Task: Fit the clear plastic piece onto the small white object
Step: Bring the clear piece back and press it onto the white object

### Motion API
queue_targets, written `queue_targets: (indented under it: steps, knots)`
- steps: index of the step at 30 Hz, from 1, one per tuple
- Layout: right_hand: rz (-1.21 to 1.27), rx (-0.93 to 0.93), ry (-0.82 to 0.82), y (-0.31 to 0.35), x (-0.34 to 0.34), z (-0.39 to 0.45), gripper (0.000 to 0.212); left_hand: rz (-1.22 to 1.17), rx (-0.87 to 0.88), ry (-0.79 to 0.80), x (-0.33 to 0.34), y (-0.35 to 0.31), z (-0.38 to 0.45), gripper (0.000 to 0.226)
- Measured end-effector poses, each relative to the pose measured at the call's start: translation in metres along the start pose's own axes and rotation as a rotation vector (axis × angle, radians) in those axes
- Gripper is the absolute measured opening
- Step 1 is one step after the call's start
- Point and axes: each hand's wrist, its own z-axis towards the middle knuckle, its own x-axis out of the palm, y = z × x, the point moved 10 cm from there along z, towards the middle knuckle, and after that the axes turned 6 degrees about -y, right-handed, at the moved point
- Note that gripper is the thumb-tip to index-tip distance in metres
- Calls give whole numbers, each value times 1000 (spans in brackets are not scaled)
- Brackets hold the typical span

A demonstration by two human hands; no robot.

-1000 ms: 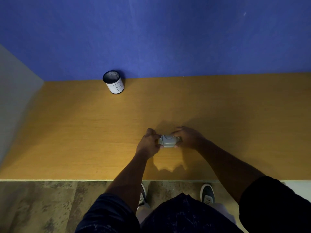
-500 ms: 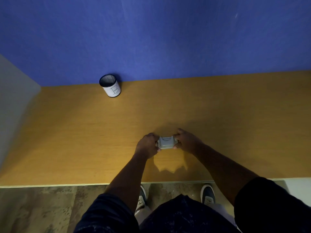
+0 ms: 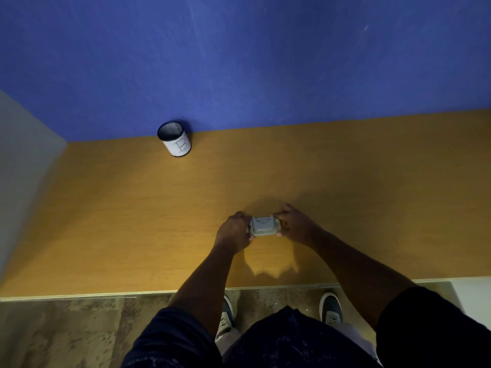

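Observation:
A small white boxy object (image 3: 263,226) is held between both hands just above the wooden desk (image 3: 132,221), near its front edge. My left hand (image 3: 233,231) grips its left end and my right hand (image 3: 296,225) grips its right end, fingers curled around it. A faint clear plastic piece seems to lie over the object's top, but the dim light makes its edges hard to tell apart from the white body.
A black mesh cup (image 3: 174,138) with a white label marked "B" stands at the back left against the blue wall. A grey panel (image 3: 24,166) closes the left side. The desk's front edge (image 3: 79,294) runs below my hands, with floor and shoes beneath.
Both hands have stayed clamped on the white object and squeezed closer around it. The view has shifted slightly, so the cup sits a little lower.

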Motion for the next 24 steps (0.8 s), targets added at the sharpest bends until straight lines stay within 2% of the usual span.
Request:
queue_targets:
  steps: [4, 16, 24]
  knots:
    - [35, 39, 4, -2, -3, 1, 65, -42, -2, -25, -1, 2, 0, 64]
    - [-125, 8, 22, 4, 5, 1, 57, -45, 34, -1, 0, -1, 5, 62]
    - [-97, -23, -35, 4, 6, -16, 67, -81, 60, -24, -2, -7, -1, 68]
